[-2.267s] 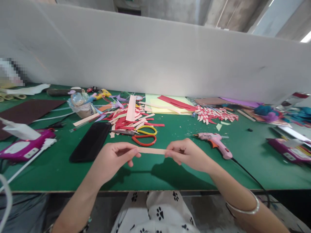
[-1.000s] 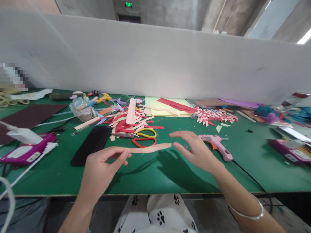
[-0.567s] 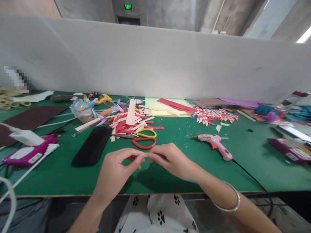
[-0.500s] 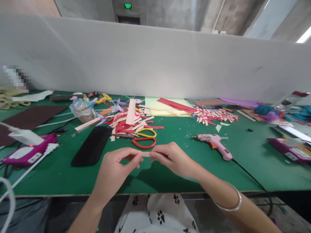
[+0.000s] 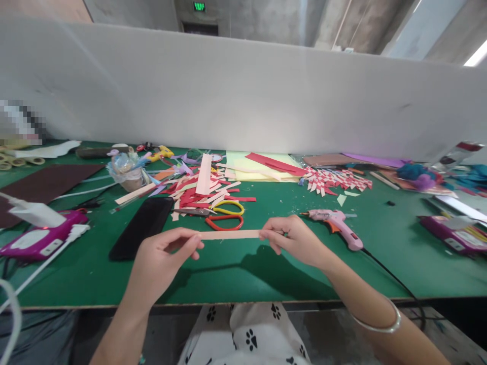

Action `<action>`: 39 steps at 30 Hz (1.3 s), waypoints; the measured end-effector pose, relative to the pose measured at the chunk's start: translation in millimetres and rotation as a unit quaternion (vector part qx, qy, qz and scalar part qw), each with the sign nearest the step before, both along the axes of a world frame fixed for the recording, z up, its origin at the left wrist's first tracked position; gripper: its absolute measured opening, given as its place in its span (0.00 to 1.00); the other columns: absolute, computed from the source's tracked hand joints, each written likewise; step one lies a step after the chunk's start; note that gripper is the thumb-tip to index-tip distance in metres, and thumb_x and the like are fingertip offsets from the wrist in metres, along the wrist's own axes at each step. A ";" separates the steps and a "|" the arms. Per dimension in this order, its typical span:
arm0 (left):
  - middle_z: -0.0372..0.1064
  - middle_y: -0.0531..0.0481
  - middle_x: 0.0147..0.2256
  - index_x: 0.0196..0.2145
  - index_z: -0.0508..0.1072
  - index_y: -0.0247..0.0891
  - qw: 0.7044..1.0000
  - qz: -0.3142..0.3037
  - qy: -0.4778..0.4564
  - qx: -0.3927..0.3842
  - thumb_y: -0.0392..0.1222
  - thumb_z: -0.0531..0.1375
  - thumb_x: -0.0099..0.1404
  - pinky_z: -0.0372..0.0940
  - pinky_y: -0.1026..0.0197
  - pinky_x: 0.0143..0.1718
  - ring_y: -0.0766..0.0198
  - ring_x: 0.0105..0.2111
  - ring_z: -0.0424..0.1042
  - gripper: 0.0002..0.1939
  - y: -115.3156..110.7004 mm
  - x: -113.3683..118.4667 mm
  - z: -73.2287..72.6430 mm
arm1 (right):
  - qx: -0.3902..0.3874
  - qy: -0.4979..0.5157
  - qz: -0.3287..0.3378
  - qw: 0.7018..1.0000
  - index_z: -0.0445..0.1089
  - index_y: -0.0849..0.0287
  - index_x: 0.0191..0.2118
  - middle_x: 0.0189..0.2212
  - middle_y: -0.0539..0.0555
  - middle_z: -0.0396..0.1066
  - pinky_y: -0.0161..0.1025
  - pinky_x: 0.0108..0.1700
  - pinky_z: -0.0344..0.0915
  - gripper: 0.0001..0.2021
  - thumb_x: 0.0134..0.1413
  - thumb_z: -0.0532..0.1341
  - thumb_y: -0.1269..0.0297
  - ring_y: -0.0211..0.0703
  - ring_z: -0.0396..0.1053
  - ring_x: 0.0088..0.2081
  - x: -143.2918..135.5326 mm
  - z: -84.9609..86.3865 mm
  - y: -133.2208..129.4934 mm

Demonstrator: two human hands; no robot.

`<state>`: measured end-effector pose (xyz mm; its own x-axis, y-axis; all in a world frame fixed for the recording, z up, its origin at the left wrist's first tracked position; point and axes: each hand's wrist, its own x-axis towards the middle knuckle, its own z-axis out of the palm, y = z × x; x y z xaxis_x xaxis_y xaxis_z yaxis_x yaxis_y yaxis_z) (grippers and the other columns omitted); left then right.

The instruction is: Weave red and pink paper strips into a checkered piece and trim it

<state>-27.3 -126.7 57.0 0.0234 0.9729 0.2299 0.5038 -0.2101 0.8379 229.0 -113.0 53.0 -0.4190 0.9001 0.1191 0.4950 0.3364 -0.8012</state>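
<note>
A narrow pale pink paper strip point(image 5: 230, 234) is stretched level between my two hands, above the green table. My left hand point(image 5: 167, 253) pinches its left end between thumb and fingers. At the right end, my right hand point(image 5: 291, 238) pinches the strip the same way. Scissors with red and yellow handles point(image 5: 224, 222) lie just beyond the strip. Behind them is a pile of red and pale pink paper strips point(image 5: 190, 191). A pink glue gun point(image 5: 337, 223) rests to the right of my right hand, its cord running off the table's front edge.
A black phone point(image 5: 142, 228) lies beyond my left hand. Purple power strips sit at the left point(image 5: 45, 235) and right point(image 5: 452, 233). Woven red-and-white pieces point(image 5: 335, 178), yellow sheets point(image 5: 243, 170) and a wrapped cup point(image 5: 129, 175) stand or lie near the white partition point(image 5: 243, 96).
My hands have moved apart, the left one leftward and the right one rightward. Much more of the pink strip now shows between them.
</note>
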 end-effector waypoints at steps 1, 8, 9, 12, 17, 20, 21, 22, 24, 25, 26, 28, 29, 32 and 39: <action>0.71 0.52 0.19 0.23 0.74 0.39 1.000 0.006 0.001 0.001 0.48 0.59 0.55 0.66 0.67 0.23 0.65 0.19 0.70 0.11 0.3 -1.5 -0.6 | -0.012 0.006 -0.004 1.000 0.67 0.60 0.26 0.14 0.45 0.65 0.28 0.19 0.52 0.13 0.57 0.53 0.60 0.29 0.54 0.15 1.9 -0.3 0.0; 0.72 0.52 0.19 0.23 0.74 0.39 1.000 0.024 -0.006 -0.008 0.49 0.60 0.54 0.65 0.68 0.22 0.65 0.19 0.70 0.11 0.1 -4.9 -5.1 | -0.067 0.067 0.003 0.995 0.66 0.61 0.27 0.19 0.48 0.70 0.29 0.21 0.60 0.13 0.57 0.54 0.58 0.30 0.64 0.15 7.3 -2.2 -0.8; 0.72 0.52 0.20 0.24 0.74 0.39 1.000 0.029 -0.009 -0.007 0.49 0.60 0.54 0.65 0.68 0.22 0.65 0.19 0.70 0.11 -0.2 -5.1 -5.5 | -0.068 0.070 0.010 0.995 0.66 0.61 0.28 0.19 0.48 0.70 0.29 0.21 0.60 0.13 0.58 0.53 0.58 0.30 0.65 0.16 7.4 -1.9 -0.7; 0.72 0.52 0.20 0.23 0.74 0.39 0.999 0.042 -0.009 -0.003 0.48 0.60 0.54 0.65 0.68 0.22 0.65 0.19 0.70 0.11 -1.0 -6.2 -6.1 | -0.065 0.073 0.033 0.995 0.66 0.61 0.29 0.21 0.49 0.71 0.30 0.24 0.63 0.13 0.59 0.52 0.58 0.32 0.69 0.18 7.8 -0.1 -0.6; 0.72 0.52 0.20 0.22 0.74 0.40 0.999 0.035 -0.004 -0.004 0.47 0.60 0.53 0.65 0.68 0.22 0.66 0.19 0.70 0.10 -1.5 -10.3 -4.5 | -0.014 0.053 0.029 0.998 0.66 0.60 0.27 0.21 0.48 0.72 0.30 0.27 0.64 0.14 0.59 0.52 0.59 0.33 0.71 0.21 7.6 1.9 -2.5; 0.71 0.53 0.18 0.22 0.74 0.40 0.999 0.044 -0.006 -0.007 0.47 0.60 0.53 0.65 0.69 0.20 0.66 0.18 0.70 0.10 -1.7 -12.9 -3.8 | 0.044 0.043 -0.005 0.998 0.64 0.59 0.23 0.15 0.45 0.69 0.29 0.24 0.62 0.15 0.58 0.54 0.58 0.31 0.68 0.16 6.3 1.2 -4.6; 0.71 0.53 0.18 0.22 0.74 0.40 0.999 0.049 -0.008 -0.007 0.47 0.60 0.53 0.65 0.69 0.20 0.66 0.18 0.70 0.10 -1.8 -13.5 -3.8 | 0.057 0.042 -0.009 0.997 0.63 0.59 0.23 0.14 0.44 0.68 0.29 0.23 0.61 0.15 0.58 0.55 0.57 0.31 0.67 0.15 5.9 0.9 -5.0; 0.71 0.53 0.18 0.22 0.74 0.40 0.999 0.053 -0.009 -0.006 0.47 0.60 0.53 0.65 0.69 0.20 0.66 0.18 0.70 0.10 -1.8 -14.1 -3.8 | 0.068 0.041 -0.009 0.997 0.63 0.58 0.23 0.14 0.44 0.68 0.29 0.22 0.61 0.16 0.57 0.55 0.56 0.31 0.66 0.14 5.7 0.8 -5.2; 0.71 0.53 0.18 0.22 0.74 0.40 0.998 0.056 -0.010 -0.005 0.48 0.60 0.52 0.65 0.68 0.20 0.66 0.18 0.69 0.10 -1.7 -14.6 -3.9 | 0.076 0.044 -0.004 0.996 0.62 0.58 0.23 0.14 0.45 0.68 0.29 0.21 0.60 0.16 0.58 0.54 0.56 0.32 0.66 0.14 5.8 1.2 -5.2; 0.71 0.53 0.19 0.22 0.74 0.40 0.998 0.055 -0.009 -0.004 0.48 0.60 0.52 0.65 0.68 0.20 0.66 0.18 0.69 0.10 -1.6 -14.6 -3.8 | 0.073 0.045 0.002 0.996 0.62 0.58 0.23 0.14 0.45 0.68 0.29 0.21 0.60 0.16 0.58 0.54 0.56 0.32 0.67 0.14 6.0 1.9 -5.1; 0.71 0.53 0.19 0.22 0.74 0.40 0.998 0.054 -0.009 -0.001 0.48 0.60 0.52 0.65 0.69 0.20 0.66 0.18 0.69 0.10 -1.5 -14.5 -3.5 | 0.066 0.046 0.009 0.997 0.62 0.58 0.24 0.15 0.45 0.68 0.29 0.22 0.61 0.15 0.59 0.53 0.57 0.31 0.67 0.14 6.3 2.8 -5.0; 0.71 0.53 0.18 0.21 0.74 0.40 0.999 0.051 -0.009 0.002 0.48 0.60 0.52 0.64 0.69 0.20 0.66 0.18 0.69 0.10 -1.5 -14.1 -2.7 | 0.046 0.045 0.027 0.998 0.62 0.58 0.25 0.16 0.45 0.69 0.28 0.22 0.61 0.14 0.60 0.51 0.59 0.31 0.67 0.15 7.2 4.8 -5.1; 0.70 0.53 0.17 0.21 0.74 0.40 0.999 0.050 -0.009 0.003 0.48 0.60 0.52 0.64 0.69 0.20 0.66 0.17 0.68 0.10 -1.6 -14.0 -2.1 | 0.038 0.044 0.037 0.998 0.62 0.59 0.26 0.17 0.45 0.69 0.28 0.23 0.61 0.14 0.61 0.51 0.60 0.31 0.68 0.15 7.6 5.7 -5.3; 0.68 0.55 0.15 0.20 0.73 0.40 0.999 0.046 -0.006 0.000 0.48 0.60 0.52 0.63 0.69 0.19 0.67 0.16 0.67 0.11 -1.0 -15.2 -0.7 | 0.045 0.034 0.057 0.997 0.61 0.58 0.27 0.18 0.45 0.69 0.28 0.23 0.60 0.13 0.62 0.49 0.62 0.30 0.68 0.16 8.4 7.2 -6.5; 0.74 0.50 0.29 0.32 0.75 0.40 0.990 0.068 0.114 0.036 0.53 0.57 0.56 0.67 0.62 0.32 0.60 0.28 0.72 0.15 13.0 -16.6 -2.4 | 0.141 -0.067 0.067 0.985 0.61 0.58 0.26 0.14 0.44 0.63 0.28 0.25 0.58 0.15 0.62 0.47 0.63 0.30 0.63 0.17 -0.7 9.4 -3.7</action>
<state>-43.9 -113.7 54.6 -0.0476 0.9517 0.3032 0.7065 -0.1825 0.6838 228.2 -116.7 62.3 -0.5612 0.7745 0.2920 0.5258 0.6060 -0.5969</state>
